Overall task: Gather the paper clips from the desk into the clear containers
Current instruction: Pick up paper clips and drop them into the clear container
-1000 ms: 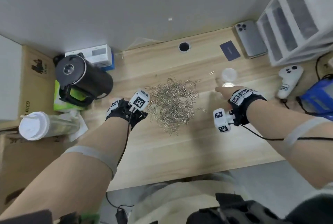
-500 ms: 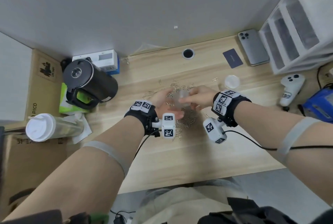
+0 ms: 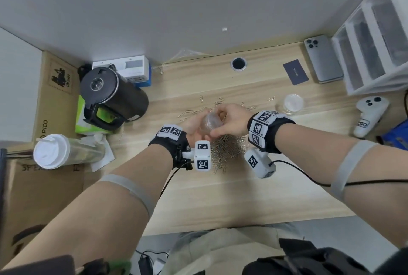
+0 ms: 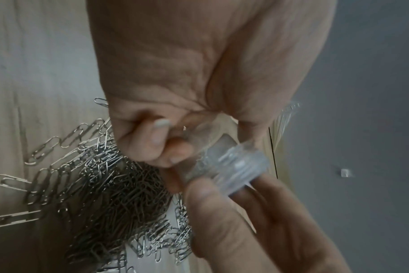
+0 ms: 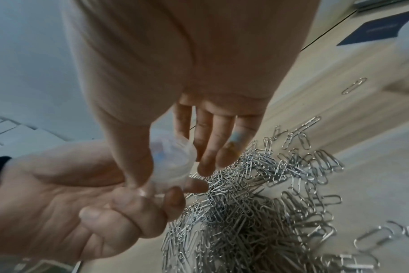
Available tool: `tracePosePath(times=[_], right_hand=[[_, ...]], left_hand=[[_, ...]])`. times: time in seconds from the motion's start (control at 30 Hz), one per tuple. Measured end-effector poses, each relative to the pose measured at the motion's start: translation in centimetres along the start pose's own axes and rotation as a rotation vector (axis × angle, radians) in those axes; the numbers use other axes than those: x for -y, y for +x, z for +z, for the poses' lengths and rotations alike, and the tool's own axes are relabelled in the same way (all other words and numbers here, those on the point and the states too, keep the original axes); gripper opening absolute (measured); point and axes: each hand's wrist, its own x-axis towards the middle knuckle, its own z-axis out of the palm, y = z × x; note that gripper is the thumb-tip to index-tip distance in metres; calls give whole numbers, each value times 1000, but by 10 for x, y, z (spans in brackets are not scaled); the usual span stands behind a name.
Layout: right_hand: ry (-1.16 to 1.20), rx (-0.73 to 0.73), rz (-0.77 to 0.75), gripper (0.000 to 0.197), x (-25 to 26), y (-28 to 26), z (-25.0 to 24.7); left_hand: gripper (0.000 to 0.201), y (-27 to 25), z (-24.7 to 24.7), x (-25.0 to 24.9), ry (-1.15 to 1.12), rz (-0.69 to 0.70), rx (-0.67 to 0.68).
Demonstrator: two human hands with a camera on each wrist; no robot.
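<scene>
A small clear container (image 3: 209, 121) hangs tilted above the pile of silver paper clips (image 3: 225, 148) in the middle of the wooden desk (image 3: 220, 197). My left hand (image 3: 194, 126) grips its body with curled fingers. My right hand (image 3: 231, 117) pinches its other end between thumb and fingers. In the left wrist view the container (image 4: 234, 166) sits between my left hand (image 4: 175, 147) and the right thumb, over the clips (image 4: 105, 194). The right wrist view shows the container (image 5: 173, 160), the clips (image 5: 257, 203) and the left hand (image 5: 140, 203). A second clear container (image 3: 291, 103) stands on the desk to the right.
A black kettle (image 3: 114, 95) and a lidded cup (image 3: 53, 151) are at the left. A phone (image 3: 323, 60), a dark card (image 3: 295, 72), a white drawer unit (image 3: 375, 31) and a white controller (image 3: 368, 113) are at the right. Stray clips lie around the pile.
My right hand brought a clear container from the right of the desk to above the pile. My left hand rose from the desk and took hold of it too.
</scene>
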Motion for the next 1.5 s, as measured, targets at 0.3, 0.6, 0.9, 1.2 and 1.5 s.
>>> tracePosePath(times=[0.3, 0.6, 0.9, 1.2, 1.5], right_hand=[[25, 71, -10, 67, -12, 21, -15], [95, 206, -156, 76, 3, 38, 3], [-455, -7, 26, 124, -19, 37, -13], [-816, 12, 219, 131, -43, 16, -21], [-801, -14, 63, 139, -48, 23, 15]], left_hand=[[30, -7, -25, -11, -179, 14, 80], [30, 5, -25, -11, -130, 91, 135], [59, -1, -61, 5, -86, 58, -65], [43, -7, -90, 34, -29, -77, -242], [57, 19, -61, 51, -18, 95, -201]])
